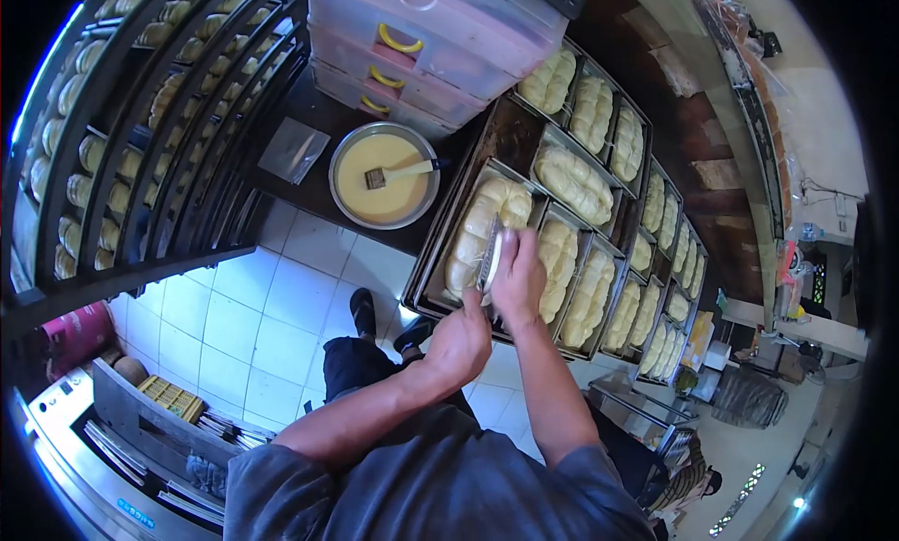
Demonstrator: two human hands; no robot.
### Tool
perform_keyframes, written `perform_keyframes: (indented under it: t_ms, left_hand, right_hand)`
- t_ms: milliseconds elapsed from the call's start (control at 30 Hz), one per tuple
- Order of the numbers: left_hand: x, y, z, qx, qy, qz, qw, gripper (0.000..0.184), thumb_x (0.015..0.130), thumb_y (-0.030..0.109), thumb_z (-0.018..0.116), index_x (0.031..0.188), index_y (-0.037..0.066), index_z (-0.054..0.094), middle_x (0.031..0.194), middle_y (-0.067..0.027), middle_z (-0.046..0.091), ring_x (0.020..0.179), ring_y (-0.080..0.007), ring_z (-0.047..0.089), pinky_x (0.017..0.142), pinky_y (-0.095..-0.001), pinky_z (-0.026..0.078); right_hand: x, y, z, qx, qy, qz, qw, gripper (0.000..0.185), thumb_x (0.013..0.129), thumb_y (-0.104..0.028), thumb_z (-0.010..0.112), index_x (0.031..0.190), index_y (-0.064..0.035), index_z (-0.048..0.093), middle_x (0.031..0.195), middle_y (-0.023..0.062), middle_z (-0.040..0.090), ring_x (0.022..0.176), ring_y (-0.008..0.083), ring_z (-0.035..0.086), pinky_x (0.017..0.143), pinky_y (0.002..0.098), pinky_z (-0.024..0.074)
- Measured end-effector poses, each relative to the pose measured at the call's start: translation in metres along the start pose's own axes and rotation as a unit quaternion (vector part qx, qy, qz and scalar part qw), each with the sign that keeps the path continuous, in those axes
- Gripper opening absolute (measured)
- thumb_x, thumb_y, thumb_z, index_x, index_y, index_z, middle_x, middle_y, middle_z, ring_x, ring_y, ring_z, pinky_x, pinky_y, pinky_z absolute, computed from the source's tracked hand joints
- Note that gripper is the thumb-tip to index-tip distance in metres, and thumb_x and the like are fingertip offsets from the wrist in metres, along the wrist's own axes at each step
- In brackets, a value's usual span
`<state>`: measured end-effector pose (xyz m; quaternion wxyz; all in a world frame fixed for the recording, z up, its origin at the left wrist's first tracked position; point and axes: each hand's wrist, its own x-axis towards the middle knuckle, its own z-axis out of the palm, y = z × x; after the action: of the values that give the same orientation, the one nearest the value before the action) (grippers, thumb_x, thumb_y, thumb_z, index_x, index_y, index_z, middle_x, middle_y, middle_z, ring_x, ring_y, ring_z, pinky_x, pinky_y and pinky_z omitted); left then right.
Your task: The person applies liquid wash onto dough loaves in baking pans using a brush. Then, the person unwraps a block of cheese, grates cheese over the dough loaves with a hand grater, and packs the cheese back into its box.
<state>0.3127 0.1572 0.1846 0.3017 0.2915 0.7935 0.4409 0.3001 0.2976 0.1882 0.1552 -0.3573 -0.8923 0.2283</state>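
Over the nearest loaf pan [438, 260], a flat metal grater [488, 246] stands tilted above a pale braided dough loaf [487, 213]. My left hand [461, 343] is closed at the grater's lower end. My right hand [517, 281] is closed on a pale block that looks like cheese [495, 269], pressed against the grater's face. Its fingers partly hide the block. Thin pale shreds lie on the dough below. Another braided loaf [559, 260] sits in the pan just right of my right hand.
A steel bowl [336, 197] of yellow liquid with a brush [403, 172] across it stands left of the pans. Plastic drawers [421, 40] rise behind. A rack [117, 167] of shaped dough is at left. More filled pans [646, 307] extend right; another person [688, 471] is lower right.
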Motion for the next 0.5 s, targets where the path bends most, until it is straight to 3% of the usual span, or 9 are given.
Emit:
perform_keyframes:
  t_ms: [133, 267, 400, 500]
  left_hand:
    - [0.022, -0.008, 0.003, 0.022, 0.003, 0.032, 0.999, 0.025, 0.091, 0.006, 0.049, 0.109, -0.006, 0.036, 0.059, -0.0277, 0.057, 0.056, -0.046, 0.058, 0.05, -0.0562, 0.043]
    - [0.058, -0.003, 0.004, -0.012, 0.045, 0.035, 0.998, 0.026, 0.091, 0.007, 0.049, 0.11, -0.006, 0.035, 0.06, -0.0286, 0.057, 0.058, -0.0479, 0.058, 0.052, -0.0572, 0.043]
    - [0.064, 0.007, 0.004, -0.016, 0.007, 0.021, 1.0, 0.024, 0.092, 0.008, 0.044, 0.108, -0.008, 0.036, 0.066, -0.0303, 0.059, 0.064, -0.0499, 0.059, 0.057, -0.0584, 0.045]
    - [0.068, 0.012, 0.004, -0.008, 0.005, 0.037, 0.999, 0.025, 0.092, 0.008, 0.044, 0.109, -0.008, 0.036, 0.067, -0.031, 0.059, 0.065, -0.0506, 0.059, 0.058, -0.0589, 0.045]
  right_hand:
    - [0.067, 0.009, 0.002, -0.065, -0.006, 0.015, 0.998, 0.026, 0.102, -0.033, 0.041, 0.099, -0.0079, 0.05, 0.073, 0.0225, 0.064, 0.069, 0.0443, 0.062, 0.059, 0.0543, 0.0456]
    - [0.05, -0.008, -0.011, -0.028, -0.036, 0.017, 0.999, 0.027, 0.101, -0.034, 0.041, 0.099, -0.0081, 0.049, 0.074, 0.0237, 0.064, 0.069, 0.0448, 0.062, 0.059, 0.0549, 0.0454]
    - [0.089, 0.014, -0.001, -0.115, 0.001, 0.035, 0.993, 0.027, 0.102, -0.034, 0.04, 0.099, -0.0086, 0.049, 0.074, 0.0234, 0.064, 0.069, 0.0453, 0.062, 0.06, 0.0557, 0.0451]
    - [0.113, 0.024, -0.032, -0.07, 0.04, 0.022, 0.997, 0.027, 0.102, -0.035, 0.04, 0.1, -0.0094, 0.05, 0.073, 0.0237, 0.064, 0.071, 0.0449, 0.063, 0.061, 0.0557, 0.0453]
